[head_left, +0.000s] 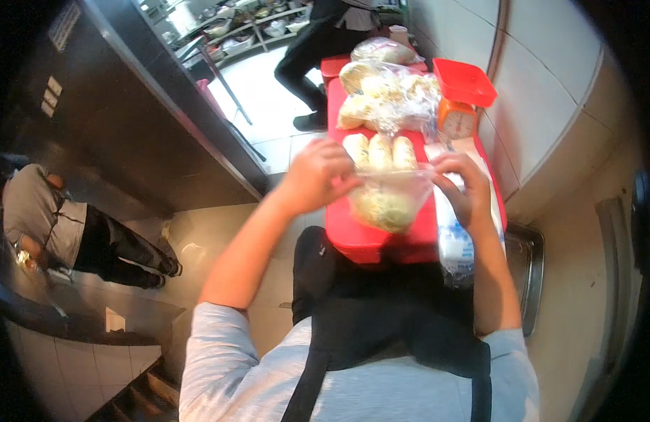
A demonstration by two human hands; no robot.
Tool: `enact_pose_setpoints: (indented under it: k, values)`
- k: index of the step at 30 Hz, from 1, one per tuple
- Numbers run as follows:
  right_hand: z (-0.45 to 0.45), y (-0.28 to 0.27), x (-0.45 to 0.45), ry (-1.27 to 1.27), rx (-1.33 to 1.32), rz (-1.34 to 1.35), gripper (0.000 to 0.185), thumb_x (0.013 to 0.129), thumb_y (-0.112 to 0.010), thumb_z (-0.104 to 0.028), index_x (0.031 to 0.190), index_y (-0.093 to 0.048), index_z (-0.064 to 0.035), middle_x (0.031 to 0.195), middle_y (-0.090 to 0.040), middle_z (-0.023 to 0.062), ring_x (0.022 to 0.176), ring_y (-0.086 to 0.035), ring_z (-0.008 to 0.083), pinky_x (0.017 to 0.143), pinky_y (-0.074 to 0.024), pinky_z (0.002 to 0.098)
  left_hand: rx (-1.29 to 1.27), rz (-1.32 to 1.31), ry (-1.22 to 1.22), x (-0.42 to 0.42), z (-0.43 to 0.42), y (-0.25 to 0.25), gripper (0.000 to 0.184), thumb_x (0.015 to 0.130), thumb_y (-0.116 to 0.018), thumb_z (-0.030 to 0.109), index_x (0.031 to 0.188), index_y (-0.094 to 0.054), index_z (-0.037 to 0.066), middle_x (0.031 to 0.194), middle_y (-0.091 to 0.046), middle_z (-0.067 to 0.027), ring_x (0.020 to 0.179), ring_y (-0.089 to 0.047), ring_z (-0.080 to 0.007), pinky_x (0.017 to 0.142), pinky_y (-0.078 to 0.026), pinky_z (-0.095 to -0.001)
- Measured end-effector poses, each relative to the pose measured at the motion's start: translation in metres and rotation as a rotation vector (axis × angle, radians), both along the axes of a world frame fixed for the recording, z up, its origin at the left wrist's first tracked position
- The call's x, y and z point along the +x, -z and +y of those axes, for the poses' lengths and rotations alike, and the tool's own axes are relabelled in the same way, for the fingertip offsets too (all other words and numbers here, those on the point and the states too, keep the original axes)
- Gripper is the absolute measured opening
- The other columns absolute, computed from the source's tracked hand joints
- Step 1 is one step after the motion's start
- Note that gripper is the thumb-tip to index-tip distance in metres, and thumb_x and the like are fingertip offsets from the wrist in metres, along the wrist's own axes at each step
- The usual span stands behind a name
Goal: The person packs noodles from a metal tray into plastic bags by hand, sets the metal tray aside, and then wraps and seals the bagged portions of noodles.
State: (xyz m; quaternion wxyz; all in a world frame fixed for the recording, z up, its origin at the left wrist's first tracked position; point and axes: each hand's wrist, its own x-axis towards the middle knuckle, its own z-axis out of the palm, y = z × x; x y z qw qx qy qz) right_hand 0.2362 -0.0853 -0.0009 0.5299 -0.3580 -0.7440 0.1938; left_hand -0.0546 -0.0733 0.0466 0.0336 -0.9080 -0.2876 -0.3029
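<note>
A clear plastic bag (387, 202) with pale yellow-green food in its bottom hangs over the near part of the red surface (360, 243). My left hand (320, 176) pinches one upper corner of the bag, and my right hand (467, 184) grips the opposite corner, so its top edge is stretched between them. Just beyond lie three filled, rolled packs (380, 151) side by side. Behind these sits a large clear bag (392, 95) of pale, shredded-looking food. Beside my right forearm lies a white and blue plastic package (454, 239).
An orange kitchen scale (457, 119) with a red tray (465, 82) stands at the back right, near the tiled wall (543, 63). A metal tray (532, 281) is low on the right. One person (318, 53) is beyond the red surface; another (78, 232) is at left.
</note>
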Motion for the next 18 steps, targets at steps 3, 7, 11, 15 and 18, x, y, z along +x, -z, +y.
enact_pose_setpoints:
  k: [3,7,11,15,18]
  values:
    - [-0.006,0.05,-0.024,-0.388,-0.333,0.554,0.098,0.069,-0.083,-0.02,0.142,-0.019,-0.0075,0.127,-0.05,0.015,0.117,-0.05,0.0232,0.096,-0.044,0.0405,0.04,-0.137,-0.091,0.017,-0.02,0.026,0.017,0.068,-0.076,0.013,0.07,-0.06,0.007,0.075,-0.061,-0.0059,0.08,-0.06,-0.0238,0.076,-0.046,-0.0394]
    - [-0.025,0.078,-0.059,-0.168,-0.507,0.47,0.103,0.067,-0.082,-0.012,0.146,-0.017,-0.0049,0.122,-0.053,0.0115,0.109,-0.055,0.0219,0.096,-0.0439,0.0364,-0.147,-0.47,-0.031,0.018,-0.031,0.021,0.019,0.068,-0.074,0.006,0.066,-0.056,0.007,0.076,-0.061,-0.0049,0.08,-0.059,-0.0222,0.079,-0.045,-0.0371]
    - [-0.007,0.099,-0.051,-0.374,-0.55,0.413,0.081,0.068,-0.081,-0.016,0.137,-0.041,-0.0048,0.113,-0.053,0.0057,0.098,-0.053,0.0139,0.091,-0.0422,0.0291,-0.665,-1.102,0.024,-0.007,-0.03,0.06,0.026,0.068,-0.072,-0.004,0.067,-0.05,0.008,0.081,-0.059,-0.0044,0.084,-0.057,-0.0179,0.078,-0.046,-0.0338]
    - [-0.027,0.078,-0.067,-0.385,-0.698,0.319,0.083,0.063,-0.084,-0.019,0.135,-0.044,-0.0064,0.107,-0.051,0.003,0.1,-0.052,0.015,0.094,-0.0399,0.0284,-0.95,-1.176,0.015,0.004,-0.042,0.115,0.025,0.074,-0.071,-0.006,0.072,-0.048,0.006,0.082,-0.056,-0.0035,0.082,-0.055,-0.0131,0.076,-0.045,-0.0271]
    - [-0.018,0.108,-0.086,-0.272,-0.409,0.26,0.05,0.076,-0.076,-0.021,0.117,-0.054,-0.0039,0.106,-0.054,0.0061,0.099,-0.053,0.0154,0.087,-0.0454,0.0315,-0.829,-1.134,-0.002,0.016,-0.044,0.113,0.024,0.076,-0.071,-0.005,0.071,-0.05,0.005,0.077,-0.055,-0.0031,0.078,-0.054,-0.0113,0.071,-0.044,-0.0253]
